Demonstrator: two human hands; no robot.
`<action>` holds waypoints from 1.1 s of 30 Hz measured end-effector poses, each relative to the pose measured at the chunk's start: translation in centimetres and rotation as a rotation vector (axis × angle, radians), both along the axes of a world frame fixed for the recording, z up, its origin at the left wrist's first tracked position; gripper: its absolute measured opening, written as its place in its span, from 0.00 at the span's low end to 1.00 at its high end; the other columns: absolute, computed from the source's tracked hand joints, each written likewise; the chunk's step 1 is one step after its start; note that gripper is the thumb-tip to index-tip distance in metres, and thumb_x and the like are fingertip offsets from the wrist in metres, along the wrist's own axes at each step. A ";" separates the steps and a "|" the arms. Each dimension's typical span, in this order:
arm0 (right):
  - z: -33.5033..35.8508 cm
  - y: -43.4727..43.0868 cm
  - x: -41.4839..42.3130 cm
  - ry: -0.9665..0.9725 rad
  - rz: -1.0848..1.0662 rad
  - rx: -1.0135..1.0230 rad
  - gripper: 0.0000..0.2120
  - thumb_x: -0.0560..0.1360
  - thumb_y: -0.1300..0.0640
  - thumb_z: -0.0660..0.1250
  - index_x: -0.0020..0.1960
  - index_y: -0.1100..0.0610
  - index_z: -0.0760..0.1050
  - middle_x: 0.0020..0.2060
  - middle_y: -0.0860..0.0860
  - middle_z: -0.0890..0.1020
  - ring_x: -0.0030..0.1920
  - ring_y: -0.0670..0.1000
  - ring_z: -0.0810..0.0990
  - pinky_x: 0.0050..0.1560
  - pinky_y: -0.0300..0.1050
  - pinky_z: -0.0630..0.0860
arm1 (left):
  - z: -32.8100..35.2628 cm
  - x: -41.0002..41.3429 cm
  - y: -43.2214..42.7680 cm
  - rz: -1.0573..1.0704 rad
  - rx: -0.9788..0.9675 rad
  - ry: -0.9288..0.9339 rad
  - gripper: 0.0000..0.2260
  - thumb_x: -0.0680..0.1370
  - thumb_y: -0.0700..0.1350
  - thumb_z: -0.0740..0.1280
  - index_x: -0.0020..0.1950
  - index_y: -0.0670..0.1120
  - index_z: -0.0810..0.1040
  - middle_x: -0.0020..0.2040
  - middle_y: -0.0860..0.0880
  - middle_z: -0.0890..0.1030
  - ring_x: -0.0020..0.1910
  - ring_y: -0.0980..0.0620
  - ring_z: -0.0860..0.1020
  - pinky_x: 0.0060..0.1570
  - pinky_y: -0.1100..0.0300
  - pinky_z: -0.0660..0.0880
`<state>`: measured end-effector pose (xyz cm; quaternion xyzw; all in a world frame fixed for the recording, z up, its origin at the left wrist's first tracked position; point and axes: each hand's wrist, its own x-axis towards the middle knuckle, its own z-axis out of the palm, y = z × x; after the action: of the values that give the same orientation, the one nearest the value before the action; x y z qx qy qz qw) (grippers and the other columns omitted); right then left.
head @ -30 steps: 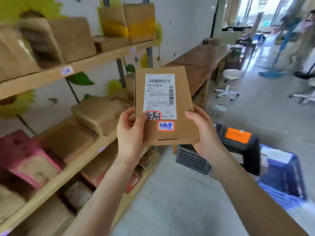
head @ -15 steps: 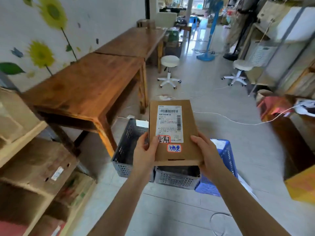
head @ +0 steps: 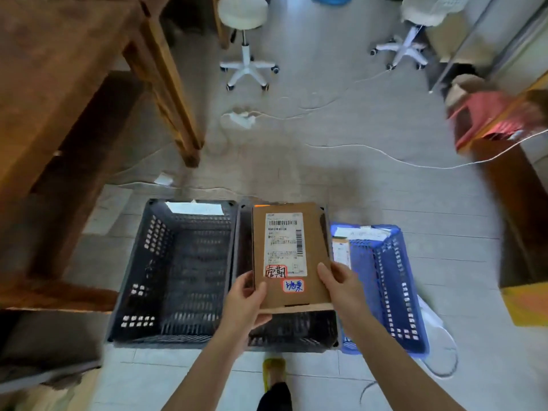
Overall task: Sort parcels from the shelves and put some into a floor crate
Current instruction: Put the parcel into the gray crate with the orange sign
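Since the earlier frames the view swings from shelves down to floor, and the parcel (head: 290,253) now hangs over crates.

Left hand (head: 246,298) grips the near left corner, thumb on the top face, fingers curled beneath. Right hand (head: 341,286) grips the near right edge the same way.

Parcel is roughly flat, label (head: 286,243) up, above the middle crate (head: 293,330). It looks apart from the crate, though contact cannot be ruled out.

Judgement: sorting choice seems made and placement is in hand. Next move calls for lowering the parcel squarely between the walls, then loosening both hands. The fit looks snug.

Materials:
- Parcel: flat brown cardboard mailer, stiff and matte, with a white printed label and two red-bordered handwritten stickers (head: 293,285).
- Middle crate and left crate (head: 154,256): dark perforated plastic.
- Blue crate (head: 385,277), to the right: same lattice walls, holding something with white paper on it.
- Floor (head: 326,179): pale tile, crossed by a loose white cable (head: 370,154).
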<state>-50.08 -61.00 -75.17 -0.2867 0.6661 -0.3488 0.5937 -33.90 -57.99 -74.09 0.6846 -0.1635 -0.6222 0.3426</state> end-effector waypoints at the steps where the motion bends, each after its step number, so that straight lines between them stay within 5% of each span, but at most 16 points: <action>1: -2.2 -1.6 0.0 0.010 -0.003 0.027 0.15 0.78 0.58 0.62 0.63 0.62 0.71 0.50 0.54 0.81 0.43 0.46 0.79 0.32 0.29 0.76 | -2.1 -0.1 -1.6 -0.010 0.031 -0.005 0.18 0.79 0.42 0.61 0.69 0.46 0.66 0.54 0.47 0.78 0.53 0.46 0.78 0.46 0.52 0.79; 5: -12.1 -7.0 -0.1 0.102 0.007 0.133 0.12 0.79 0.58 0.60 0.61 0.59 0.72 0.48 0.51 0.81 0.43 0.45 0.80 0.37 0.35 0.76 | -11.6 -1.1 -6.9 -0.050 0.137 -0.035 0.16 0.80 0.42 0.59 0.68 0.43 0.68 0.55 0.46 0.79 0.53 0.49 0.78 0.51 0.53 0.78; 10: -27.7 -11.5 -0.3 0.237 0.014 0.255 0.13 0.80 0.57 0.57 0.63 0.58 0.71 0.50 0.52 0.80 0.46 0.50 0.80 0.43 0.41 0.77 | -26.7 -2.4 -11.7 -0.098 0.204 -0.095 0.16 0.81 0.41 0.59 0.69 0.43 0.67 0.48 0.51 0.77 0.45 0.56 0.76 0.39 0.63 0.74; 15: -42.8 -14.1 -1.1 0.312 0.026 0.356 0.13 0.80 0.56 0.56 0.63 0.56 0.71 0.54 0.53 0.79 0.51 0.53 0.79 0.52 0.48 0.78 | -42.2 -3.9 -14.7 -0.120 0.250 -0.178 0.15 0.80 0.44 0.62 0.66 0.44 0.71 0.52 0.47 0.78 0.53 0.47 0.78 0.58 0.50 0.75; 19: -51.5 -15.6 -1.3 0.389 0.040 0.364 0.13 0.80 0.57 0.57 0.62 0.58 0.72 0.57 0.56 0.78 0.56 0.56 0.78 0.59 0.55 0.76 | -51.9 -4.9 -15.6 -0.120 0.264 -0.186 0.11 0.79 0.44 0.62 0.61 0.44 0.74 0.58 0.44 0.80 0.56 0.44 0.79 0.60 0.46 0.74; 27: -58.5 -17.9 -1.2 0.398 -0.032 0.316 0.14 0.80 0.63 0.52 0.63 0.62 0.70 0.59 0.60 0.77 0.58 0.59 0.77 0.53 0.45 0.73 | -59.8 -6.4 -17.6 -0.142 0.210 -0.350 0.13 0.79 0.41 0.61 0.63 0.43 0.75 0.57 0.45 0.79 0.56 0.44 0.78 0.59 0.46 0.75; 33: -56.1 -17.7 -1.0 0.486 0.045 0.350 0.21 0.81 0.62 0.50 0.73 0.58 0.58 0.66 0.60 0.72 0.66 0.59 0.71 0.63 0.51 0.69 | -58.6 -7.5 -18.1 -0.192 0.245 -0.403 0.15 0.79 0.48 0.60 0.62 0.44 0.74 0.58 0.42 0.79 0.56 0.42 0.77 0.58 0.46 0.75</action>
<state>-51.09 -78.67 -131.32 -0.2701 0.8322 -0.1364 0.4647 -41.39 -76.04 -132.71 0.8126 -0.2162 -0.5179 0.1569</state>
